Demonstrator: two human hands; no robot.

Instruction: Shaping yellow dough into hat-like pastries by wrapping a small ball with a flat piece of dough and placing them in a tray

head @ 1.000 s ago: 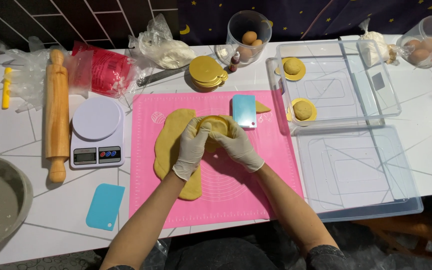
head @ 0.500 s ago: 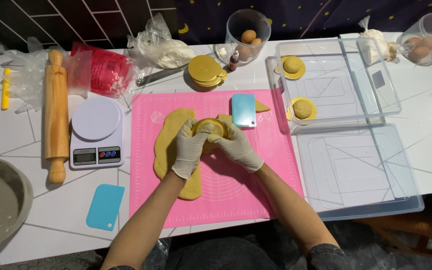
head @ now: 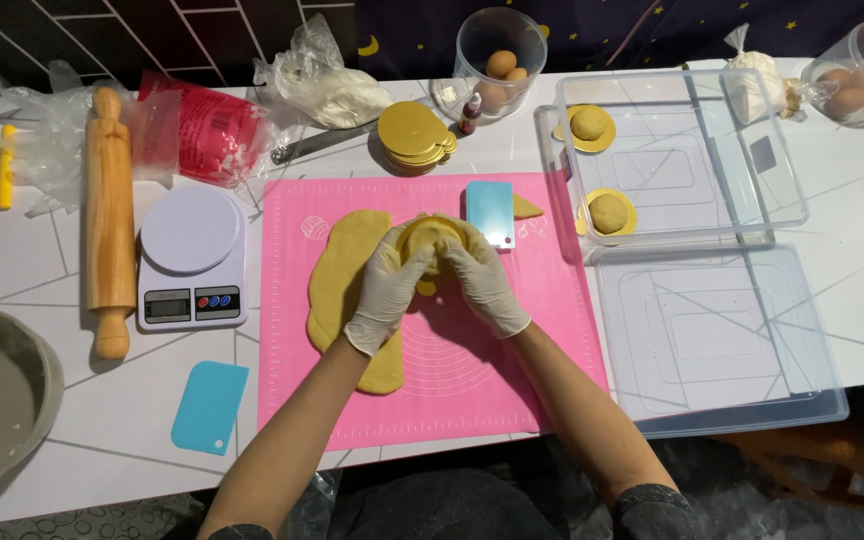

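Dough disc (head: 430,238), yellow and round, cupped between both gloved hands over the far middle of the pink mat (head: 542,330). Left hand (head: 384,290) wrapped round the disc's left edge, fingers curled onto it; right hand (head: 482,280) pressed to its right edge, thumb and fingers grasping the same piece. Both in pale thin gloves, forearms bare.

Head view, near to far, left to right:

Rolled dough sheet (head: 337,290) flat on the mat, partly under the left hand and wrist, running from far to near. Light blue scraper (head: 489,212) on the mat just right of the hands, with a small dough offcut (head: 526,207) touching its right side.

Left of the mat: white kitchen scale (head: 192,258), then wooden rolling pin (head: 108,220) lying far-to-near beside it. Second blue scraper (head: 210,406) on the white table (head: 72,400), near the scale's front. Grey bowl (head: 12,400) at the near left edge.

Far side: stack of gold round boards (head: 414,135), clear cup with eggs (head: 500,65), bag of white flour or dough (head: 337,95), red packet (head: 210,130) in plastic.

Right of the mat: clear tray (head: 712,190) holding two dough balls on gold boards, one far (head: 589,124), one near (head: 609,212). Clear lid (head: 732,350) flat on the table, nearer than the tray.
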